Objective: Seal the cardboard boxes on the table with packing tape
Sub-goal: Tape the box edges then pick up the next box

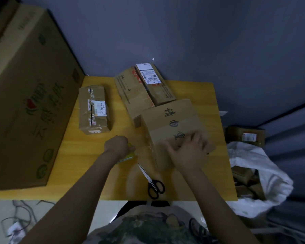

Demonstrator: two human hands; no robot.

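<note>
Left hand: grip clamped on the yellow packing-tape roll, low on the bench just left of the near cardboard box. It is likely drawing tape toward the box's side.

Right hand: blurred, fingers flat and apart on the box top, holding nothing. Probably steadying the box.

Scissors lie by the front edge, handy for cutting.

Lid handwriting: 请勿重, rest under the hand. Sticker on the left box reads roughly "507 P802 YT0". Barcode label on the rear box is illegible.
</note>
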